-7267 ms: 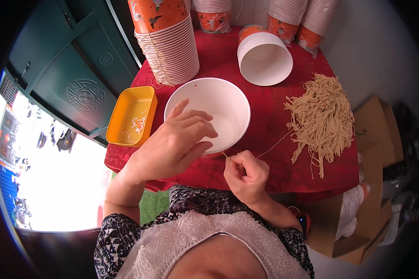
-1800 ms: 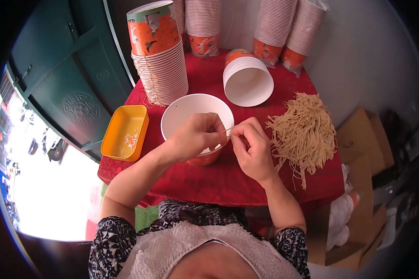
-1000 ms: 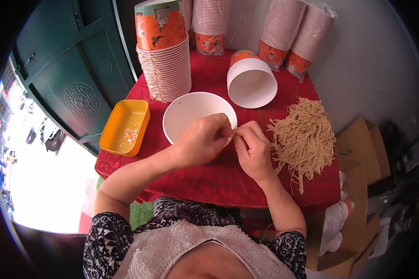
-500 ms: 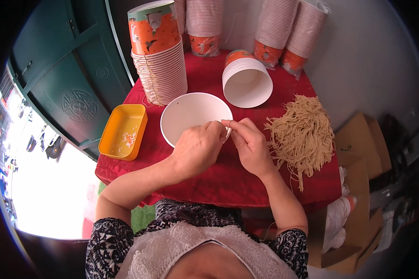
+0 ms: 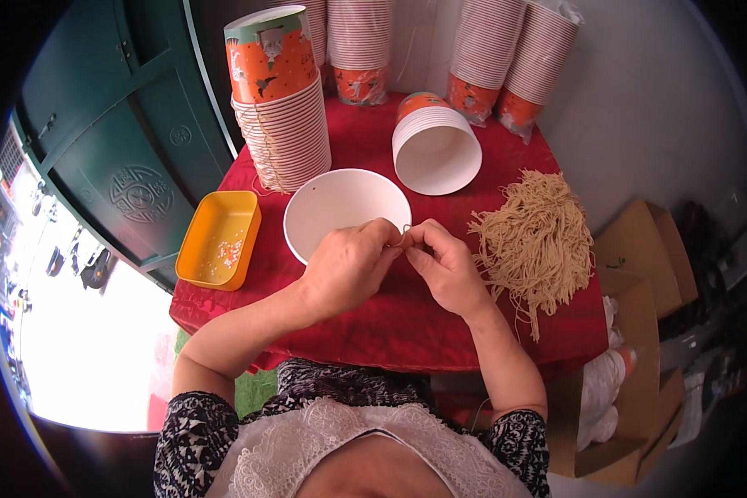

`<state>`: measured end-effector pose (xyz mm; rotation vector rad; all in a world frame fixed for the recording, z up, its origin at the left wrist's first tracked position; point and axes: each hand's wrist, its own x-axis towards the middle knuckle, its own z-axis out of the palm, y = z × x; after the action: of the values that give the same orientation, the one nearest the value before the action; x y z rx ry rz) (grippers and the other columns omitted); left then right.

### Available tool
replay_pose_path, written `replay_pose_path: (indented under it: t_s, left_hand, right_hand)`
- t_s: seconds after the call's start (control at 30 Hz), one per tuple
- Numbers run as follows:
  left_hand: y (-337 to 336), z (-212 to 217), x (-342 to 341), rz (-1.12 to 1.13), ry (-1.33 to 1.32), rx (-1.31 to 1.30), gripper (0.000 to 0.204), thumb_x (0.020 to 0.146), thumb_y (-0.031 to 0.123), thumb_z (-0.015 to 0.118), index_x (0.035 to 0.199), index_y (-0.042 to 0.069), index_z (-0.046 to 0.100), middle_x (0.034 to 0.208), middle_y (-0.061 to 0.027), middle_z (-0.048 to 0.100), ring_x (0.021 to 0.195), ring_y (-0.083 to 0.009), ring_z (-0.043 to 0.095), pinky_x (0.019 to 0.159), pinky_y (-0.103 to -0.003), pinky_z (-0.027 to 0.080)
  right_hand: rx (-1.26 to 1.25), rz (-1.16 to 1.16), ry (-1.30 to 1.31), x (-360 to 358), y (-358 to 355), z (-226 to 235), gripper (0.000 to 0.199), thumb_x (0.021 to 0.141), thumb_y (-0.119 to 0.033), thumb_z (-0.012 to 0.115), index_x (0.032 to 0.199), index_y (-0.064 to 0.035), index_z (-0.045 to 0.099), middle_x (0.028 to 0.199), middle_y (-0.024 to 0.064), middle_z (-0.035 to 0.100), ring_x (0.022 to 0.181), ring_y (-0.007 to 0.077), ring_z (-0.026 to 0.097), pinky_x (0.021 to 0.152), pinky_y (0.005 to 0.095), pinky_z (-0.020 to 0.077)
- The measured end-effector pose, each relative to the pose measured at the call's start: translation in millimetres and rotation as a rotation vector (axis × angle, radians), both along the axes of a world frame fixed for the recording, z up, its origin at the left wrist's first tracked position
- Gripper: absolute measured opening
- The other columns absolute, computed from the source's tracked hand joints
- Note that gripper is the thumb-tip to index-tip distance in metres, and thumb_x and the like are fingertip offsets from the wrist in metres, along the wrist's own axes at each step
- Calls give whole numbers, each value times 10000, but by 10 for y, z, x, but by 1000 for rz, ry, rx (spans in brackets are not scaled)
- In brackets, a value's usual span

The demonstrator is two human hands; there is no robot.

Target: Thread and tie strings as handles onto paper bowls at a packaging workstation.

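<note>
At the right rim of a white-lined paper tub [image 5: 328, 203], my two hands meet with their fingertips pinched close together. A thin tan string [image 5: 405, 232] shows as a small loop between them. My left hand [image 5: 349, 264] is closed on it, back turned upward, covering part of the tub's near side. From the other side, my right hand [image 5: 446, 270] pinches the string between thumb and forefinger. The finer detail at the fingertips is hidden. A heap of tan strings [image 5: 535, 236] lies to the right of my right hand.
A yellow plastic tray [image 5: 188, 249] with small pale bits stands at left. Behind it rises a tall stack of tubs [image 5: 282, 124], strings hanging down its side. Other nested tubs [image 5: 440, 158] lie tipped over. Wrapped stacks [image 5: 361, 41] line the back; cardboard boxes [image 5: 639, 332] sit at right.
The fingertips have shifted slightly at the rim, and a small string loop now shows above them. The whole view has moved a little; the tub stays in place.
</note>
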<state>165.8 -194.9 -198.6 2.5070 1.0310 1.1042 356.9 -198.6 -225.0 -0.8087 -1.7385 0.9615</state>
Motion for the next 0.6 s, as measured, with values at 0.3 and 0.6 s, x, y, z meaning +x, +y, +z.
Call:
replay_pose_path:
  t_s: [0.3, 0.6]
  left_hand:
    - [2, -24, -8, -15, -12, 11, 143, 863, 65, 674, 924, 7, 558, 826, -176, 678, 756, -376, 669, 652, -452, 527]
    - [12, 26, -21, -52, -175, -108, 92, 855, 53, 666, 890, -20, 621, 765, -205, 680, 693, -378, 672, 628, -443, 532]
  right_hand:
    - [28, -5, -37, -10, 4, -4, 120, 919, 25, 617, 1036, 24, 644, 932, 59, 572, 861, 145, 570, 760, 278, 483]
    - [175, -210, 2, -120, -50, -65, 103, 854, 59, 675, 942, 19, 639, 921, 77, 558, 819, 182, 572, 709, 287, 474]
